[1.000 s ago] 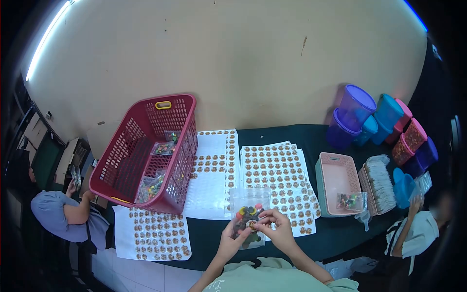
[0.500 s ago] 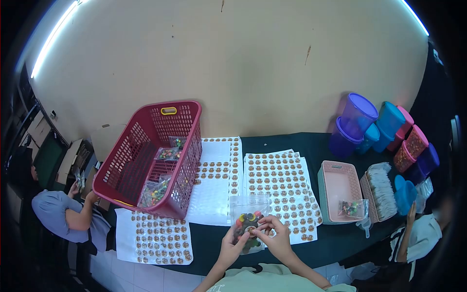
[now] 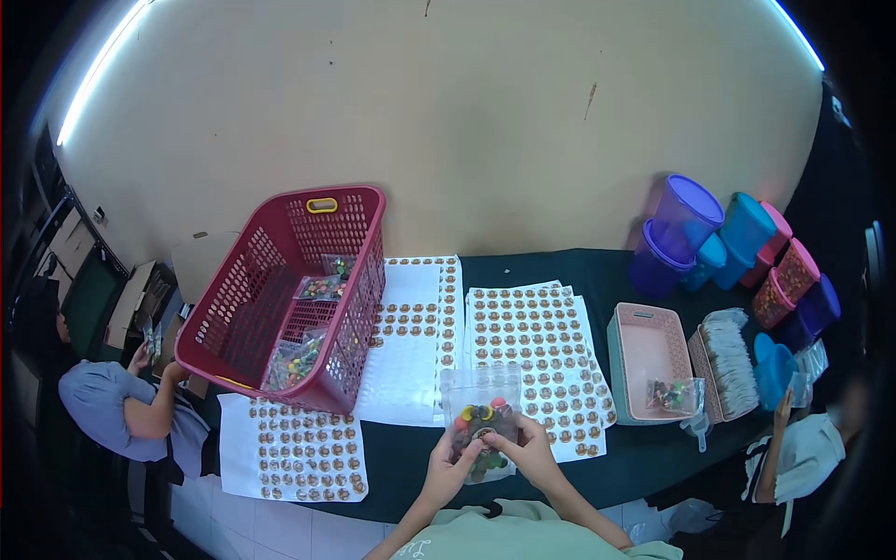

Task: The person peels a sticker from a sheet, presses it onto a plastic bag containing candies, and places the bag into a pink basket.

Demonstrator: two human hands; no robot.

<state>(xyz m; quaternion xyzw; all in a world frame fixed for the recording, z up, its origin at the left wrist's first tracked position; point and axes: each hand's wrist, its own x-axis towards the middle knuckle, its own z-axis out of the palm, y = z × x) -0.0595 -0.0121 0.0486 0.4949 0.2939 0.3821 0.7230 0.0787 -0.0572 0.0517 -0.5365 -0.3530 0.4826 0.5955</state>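
Observation:
A clear plastic pouch of colourful candies is held up at the table's front edge. My left hand grips its left side, thumb on the front. On the other side my right hand holds the pouch, its thumb also pressed on the front. Between the two thumbs a round brown sticker shows in part on the pouch. Behind the pouch lie sheets of round stickers, and one more sticker sheet rests to the left.
A large maroon laundry basket holding several candy pouches stands on the left. At right are a pink basket with one pouch, a basket of stacked bags and lidded tubs. One person works at left, another at right.
My right hand has shifted from pinching at the sticker to gripping the pouch's right side, and both thumbs now press on the front. The view has shifted slightly.

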